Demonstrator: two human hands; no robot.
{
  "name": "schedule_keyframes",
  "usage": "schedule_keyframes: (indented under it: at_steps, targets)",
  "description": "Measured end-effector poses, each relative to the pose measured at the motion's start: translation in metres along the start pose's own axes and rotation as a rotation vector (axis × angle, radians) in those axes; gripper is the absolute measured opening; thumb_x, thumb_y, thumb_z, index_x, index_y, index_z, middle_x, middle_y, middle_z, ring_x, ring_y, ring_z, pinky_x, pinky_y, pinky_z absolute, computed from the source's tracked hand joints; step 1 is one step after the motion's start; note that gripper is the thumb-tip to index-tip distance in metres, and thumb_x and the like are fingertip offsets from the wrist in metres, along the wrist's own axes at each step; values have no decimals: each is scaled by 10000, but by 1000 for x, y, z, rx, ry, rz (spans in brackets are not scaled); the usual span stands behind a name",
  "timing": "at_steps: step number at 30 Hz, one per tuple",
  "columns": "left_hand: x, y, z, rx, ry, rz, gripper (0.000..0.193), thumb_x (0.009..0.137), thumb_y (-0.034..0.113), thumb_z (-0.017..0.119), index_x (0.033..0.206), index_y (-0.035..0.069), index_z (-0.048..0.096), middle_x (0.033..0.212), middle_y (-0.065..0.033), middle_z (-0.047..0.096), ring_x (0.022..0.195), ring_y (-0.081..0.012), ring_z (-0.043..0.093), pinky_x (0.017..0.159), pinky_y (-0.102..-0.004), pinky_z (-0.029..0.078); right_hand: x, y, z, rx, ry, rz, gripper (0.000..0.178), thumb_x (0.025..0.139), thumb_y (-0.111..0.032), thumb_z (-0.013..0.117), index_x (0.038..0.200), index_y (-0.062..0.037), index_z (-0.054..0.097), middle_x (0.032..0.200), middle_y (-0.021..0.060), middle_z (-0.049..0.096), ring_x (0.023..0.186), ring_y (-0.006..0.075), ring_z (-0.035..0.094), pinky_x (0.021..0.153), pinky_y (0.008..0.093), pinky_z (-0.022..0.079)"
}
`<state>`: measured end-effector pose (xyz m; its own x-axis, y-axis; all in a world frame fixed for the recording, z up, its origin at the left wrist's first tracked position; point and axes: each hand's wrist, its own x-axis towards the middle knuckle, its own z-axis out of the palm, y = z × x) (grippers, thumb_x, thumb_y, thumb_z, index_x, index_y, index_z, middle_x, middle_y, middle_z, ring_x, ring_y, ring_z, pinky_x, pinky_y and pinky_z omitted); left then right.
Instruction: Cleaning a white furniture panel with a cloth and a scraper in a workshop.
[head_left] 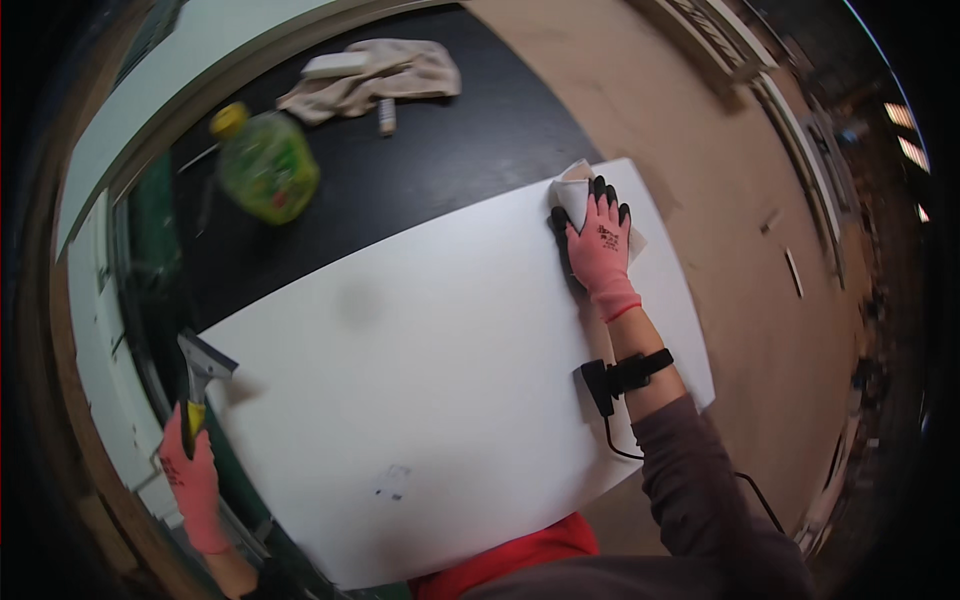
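Observation:
A large white panel (400, 380) lies in front of me on a dark table. My right hand (602, 245), in a pink glove with black fingertips, presses a folded pale cloth (573, 195) against the panel near its far right corner. At the panel's left edge, my left hand (190, 470), gloved the same way, grips a scraper (205, 362) by its handle. Its wide grey blade points away from me, above the panel's left corner. The handle is dark with a yellow part. Small dark marks (392, 484) show on the panel's near part.
On the black tabletop (430, 160) stand a clear bottle (267, 168) of yellow-green liquid with a yellow cap, a crumpled beige cloth (410, 72), a white block (336, 65) and a small cylinder (387, 117). A cable (620, 448) hangs from my right wrist's strapped device (610, 382).

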<state>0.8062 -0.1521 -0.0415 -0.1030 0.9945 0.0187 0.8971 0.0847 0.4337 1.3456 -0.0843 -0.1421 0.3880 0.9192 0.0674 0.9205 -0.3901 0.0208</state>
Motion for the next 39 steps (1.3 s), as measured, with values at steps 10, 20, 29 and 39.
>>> schedule_keyframes:
  at_steps: [10, 20, 29, 39]
  targets:
    - [-161, -126, -44, -173, 32, -595, 437, 770, 12, 570, 1201, -42, 517, 1114, -219, 582, 1006, -322, 573, 889, -356, 427, -109, -338, -34, 363, -130, -824, 625, 784, -335, 626, 1281, -8, 434, 1333, 186, 419, 1285, 323, 340, 1104, 461, 176]
    - [-216, -164, -58, -137, 165, -675, 417, 799, 22, 567, 1209, -35, 512, 1109, -196, 587, 1008, -315, 569, 888, -351, 427, -382, -305, -37, 1186, -646, -1526, 174, 821, -86, 459, 974, -37, 527, 1034, 119, 522, 1007, 280, 501, 927, 409, 380]
    - [-190, -130, -55, -293, 120, -589, 454, 796, 16, 580, 1239, -26, 487, 1072, -178, 590, 932, -272, 585, 846, -339, 442, -364, -300, 6, 1044, -710, -1564, 605, 732, -275, 623, 1261, -40, 445, 1273, 130, 467, 1221, 267, 406, 1099, 406, 245]
    - [-304, -111, -57, -293, 328, -742, 406, 804, 14, 565, 1206, -32, 530, 1025, -163, 608, 900, -220, 597, 795, -303, 460, -242, -342, -38, 538, -128, -1060, 493, 807, -256, 575, 1217, -4, 469, 1253, 143, 490, 1206, 301, 420, 1087, 442, 219]
